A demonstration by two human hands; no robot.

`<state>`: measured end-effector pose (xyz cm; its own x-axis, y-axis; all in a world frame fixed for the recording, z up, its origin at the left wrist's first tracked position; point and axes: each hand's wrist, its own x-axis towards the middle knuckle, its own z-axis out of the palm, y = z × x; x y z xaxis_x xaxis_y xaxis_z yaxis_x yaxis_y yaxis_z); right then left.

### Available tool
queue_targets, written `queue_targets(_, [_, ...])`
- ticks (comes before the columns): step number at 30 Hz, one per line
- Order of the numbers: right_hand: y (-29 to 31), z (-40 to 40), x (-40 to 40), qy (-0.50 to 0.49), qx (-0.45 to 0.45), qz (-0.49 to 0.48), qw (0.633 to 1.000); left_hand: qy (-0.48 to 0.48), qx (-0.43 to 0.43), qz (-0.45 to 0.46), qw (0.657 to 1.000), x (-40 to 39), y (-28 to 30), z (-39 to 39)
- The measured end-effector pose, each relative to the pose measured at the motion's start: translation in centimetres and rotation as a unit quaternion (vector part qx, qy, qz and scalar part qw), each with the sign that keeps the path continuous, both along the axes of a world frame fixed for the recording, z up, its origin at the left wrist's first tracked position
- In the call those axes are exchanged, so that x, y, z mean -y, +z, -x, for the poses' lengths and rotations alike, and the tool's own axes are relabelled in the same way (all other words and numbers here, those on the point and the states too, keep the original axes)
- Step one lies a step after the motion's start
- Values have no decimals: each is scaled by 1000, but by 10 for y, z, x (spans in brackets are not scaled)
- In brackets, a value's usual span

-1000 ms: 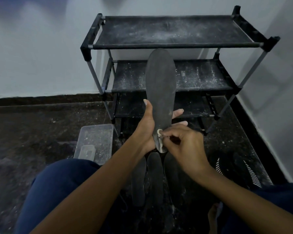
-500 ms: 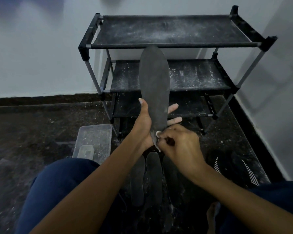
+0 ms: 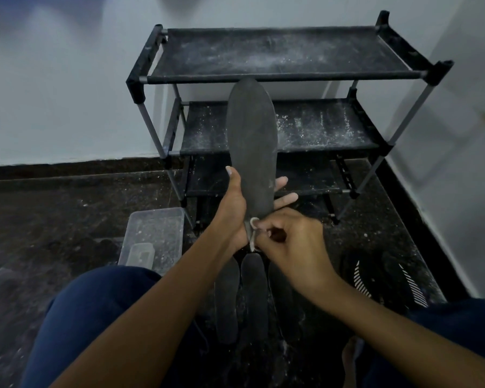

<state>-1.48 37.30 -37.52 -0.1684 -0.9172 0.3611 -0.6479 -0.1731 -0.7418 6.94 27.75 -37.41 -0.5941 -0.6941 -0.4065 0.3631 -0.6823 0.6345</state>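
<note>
In the head view, your left hand (image 3: 233, 211) grips the insole (image 3: 251, 147) near its heel end. The thumb lies up the left edge and the fingers wrap behind, their tips showing past the right edge. The insole stands upright in front of you, toe end up, its tip level with the front bar of the shoe rack's (image 3: 286, 77) top shelf.

Your right hand (image 3: 291, 242) has its fingers curled, pinching a pale scrap (image 3: 253, 233) against the insole's heel. What the scrap is cannot be made out.

Below your hands, three spare insoles (image 3: 252, 292) lie side by side on the dusty floor (image 3: 53, 214), between your knees. A clear plastic box (image 3: 154, 236) sits just to their left, near the rack's foot. A striped shoe (image 3: 387, 278) lies to the right, by your right knee.
</note>
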Motion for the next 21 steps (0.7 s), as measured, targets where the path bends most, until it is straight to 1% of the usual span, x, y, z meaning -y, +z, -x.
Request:
queue_targets(3, [2, 0, 1, 0, 51, 3, 999, 10, -38, -8, 999, 0, 0, -2])
queue_targets(6, [10, 1, 19, -17, 59, 34, 998, -1, -30, 9, 1000, -5, 3, 0])
queue_targets(9, [13, -2, 27, -24, 68, 40, 997, -3, -37, -8, 999, -4, 3, 2])
queue_targets(12, [10, -6, 9, -5, 79, 28, 996, 1, -79, -25, 997, -2, 3, 0])
queue_targets(15, [7, -12, -10, 14, 100, 21, 995, 1, -89, -31, 996, 3, 3, -3])
queue_targets(18, [8, -9, -5, 11, 78, 26, 997, 15, -84, -28, 996, 2, 3, -2])
queue_targets(21, [12, 2, 18, -17, 29, 43, 998, 0, -38, -27, 999, -3, 0, 1])
